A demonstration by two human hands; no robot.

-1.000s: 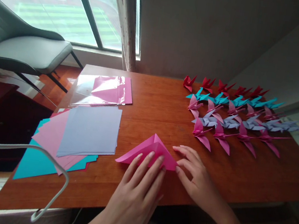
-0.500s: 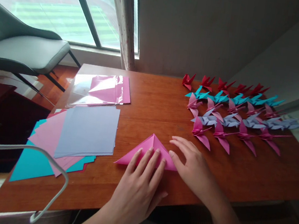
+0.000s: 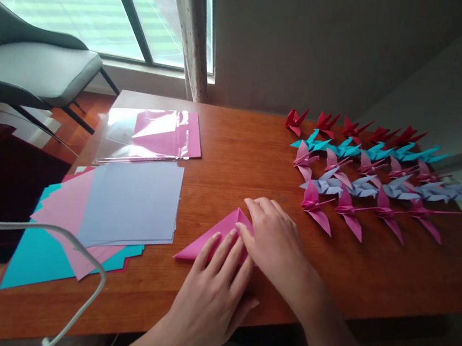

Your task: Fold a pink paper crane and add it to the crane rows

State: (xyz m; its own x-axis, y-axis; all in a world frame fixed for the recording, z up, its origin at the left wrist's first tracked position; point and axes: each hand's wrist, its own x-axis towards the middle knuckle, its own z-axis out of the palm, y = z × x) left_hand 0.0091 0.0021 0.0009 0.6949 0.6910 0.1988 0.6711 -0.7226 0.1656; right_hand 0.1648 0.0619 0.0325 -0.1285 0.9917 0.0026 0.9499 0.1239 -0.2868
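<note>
On the wooden table lies a pink sheet of origami paper (image 3: pixel 210 240), folded into a triangle with its peak away from me. My left hand (image 3: pixel 218 278) rests flat on its middle, fingers spread, pressing it to the table. My right hand (image 3: pixel 276 237) is at the right slope of the triangle, its fingers bent together around that edge and its thumb on the paper beside my left fingertips. It covers the paper's right corner, so the exact grip there is partly hidden.
Rows of folded paper cranes (image 3: pixel 348 210) in several colours stand at the right. To the left are fanned paper sheets (image 3: pixel 134 203) and a clear packet of pink paper (image 3: pixel 155 133). A white cable-like tube (image 3: pixel 94 260) arches over the front left. A chair (image 3: pixel 37 68) stands by the window.
My right hand has moved left from beside the triangle onto its right side, covering that corner. My left hand has stayed on the paper. The view has shifted slightly.
</note>
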